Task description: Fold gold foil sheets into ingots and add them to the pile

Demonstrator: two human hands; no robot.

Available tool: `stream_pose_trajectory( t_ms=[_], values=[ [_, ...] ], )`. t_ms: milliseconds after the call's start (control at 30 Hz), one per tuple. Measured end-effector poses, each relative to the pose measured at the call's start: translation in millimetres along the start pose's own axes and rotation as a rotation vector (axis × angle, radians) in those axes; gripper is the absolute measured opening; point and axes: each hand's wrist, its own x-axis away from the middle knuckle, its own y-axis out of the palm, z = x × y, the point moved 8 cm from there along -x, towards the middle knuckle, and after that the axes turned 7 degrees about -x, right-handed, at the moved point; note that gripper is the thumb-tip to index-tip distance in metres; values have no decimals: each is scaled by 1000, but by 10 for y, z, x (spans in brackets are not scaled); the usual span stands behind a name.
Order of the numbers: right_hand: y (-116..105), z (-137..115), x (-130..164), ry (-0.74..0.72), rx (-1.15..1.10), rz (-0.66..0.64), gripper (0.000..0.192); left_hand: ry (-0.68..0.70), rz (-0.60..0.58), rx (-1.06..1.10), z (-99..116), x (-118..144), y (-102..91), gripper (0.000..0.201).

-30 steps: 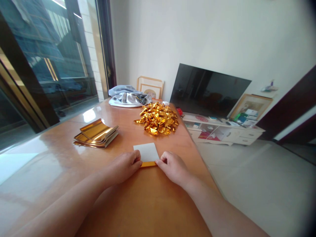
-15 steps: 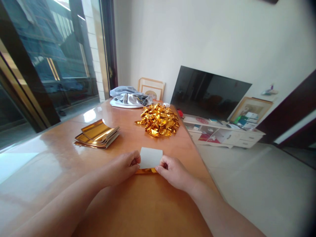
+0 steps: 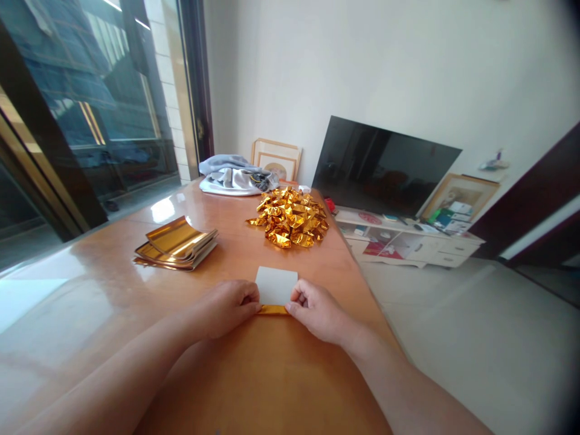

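Observation:
A sheet of gold foil paper (image 3: 276, 286) lies pale side up on the table, its near edge turned over into a narrow gold strip. At the left end of that strip my left hand (image 3: 238, 305) is closed, thumb and curled fingers pinching the fold. My right hand (image 3: 315, 309) pinches the right end the same way. Farther left rests a stack of gold foil sheets (image 3: 176, 243), curling at the edges. Beyond the sheet is a heap of folded gold foil pieces (image 3: 292, 219).
The glossy wooden table (image 3: 267, 368) has its right edge close to my right arm. Crumpled grey-blue cloth (image 3: 235, 176) lies at the far end. A television (image 3: 385, 166) and a white cabinet (image 3: 421, 244) stand beyond, with glass doors (image 3: 90, 103) on the left.
My left hand has shifted slightly right along the fold, and the gold strip looks flatter and more even. The right hand keeps its pinch. The view has moved slightly.

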Motion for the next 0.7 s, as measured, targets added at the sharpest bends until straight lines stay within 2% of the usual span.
stream_pose_trajectory(
  t_ms=[700],
  values=[
    [7, -103, 53, -14, 189, -16, 6, -3, 37, -62, -37, -28, 34, 19]
  ],
)
